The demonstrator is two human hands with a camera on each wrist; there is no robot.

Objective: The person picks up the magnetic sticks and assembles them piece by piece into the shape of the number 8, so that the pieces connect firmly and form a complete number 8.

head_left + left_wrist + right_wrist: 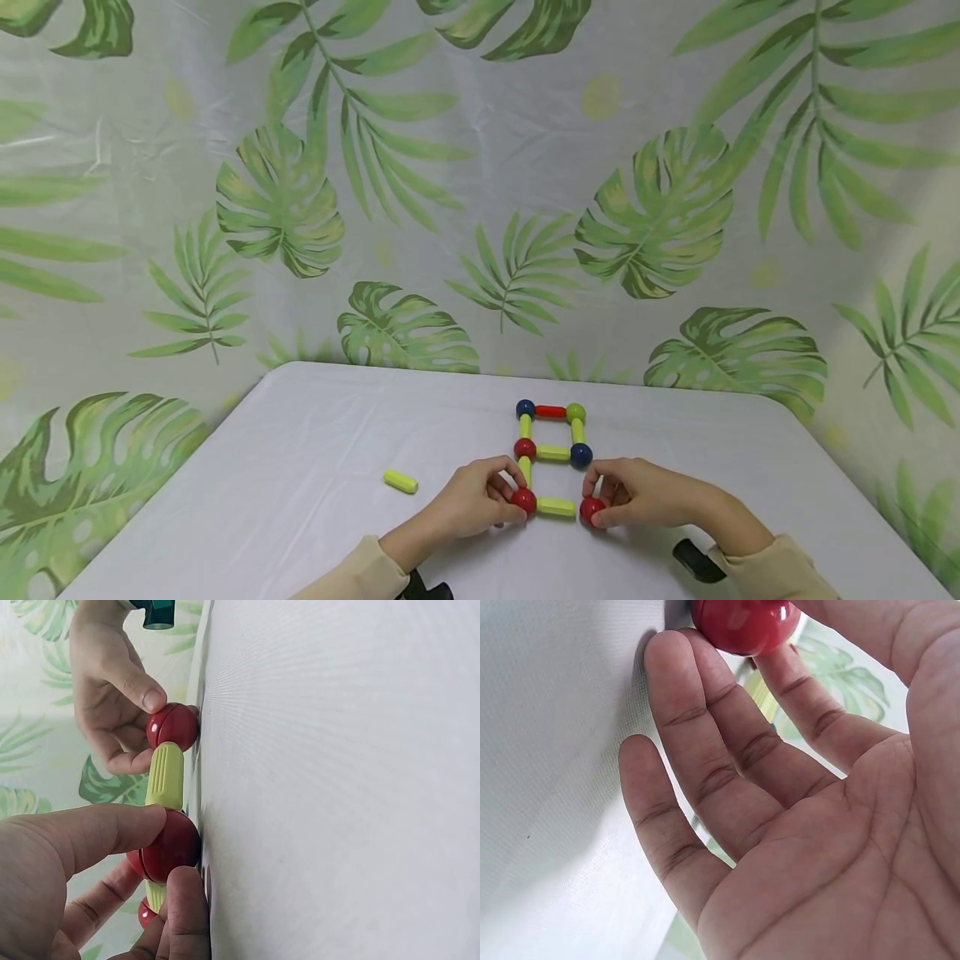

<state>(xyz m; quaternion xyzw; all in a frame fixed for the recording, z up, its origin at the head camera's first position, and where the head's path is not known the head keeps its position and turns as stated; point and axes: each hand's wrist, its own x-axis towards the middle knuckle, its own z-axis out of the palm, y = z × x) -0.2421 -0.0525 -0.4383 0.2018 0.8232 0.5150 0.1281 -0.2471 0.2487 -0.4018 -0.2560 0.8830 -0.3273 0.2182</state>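
On the white table lies a flat frame of magnetic balls and rods. My left hand pinches the red ball at its near left corner, thumb and fingers on either side of it. From that ball a yellow-green rod points right. Just past the rod's free end, my right hand pinches another red ball between thumb and fingers; a narrow gap shows there in the head view. Close up, the right wrist view has this red ball at the fingertips, the other fingers loosely bent.
Behind the hands, the upper square has a dark blue ball, a red rod, a green ball, another blue ball and a middle red ball. A loose yellow-green rod lies left. Leaf-patterned cloth hangs behind.
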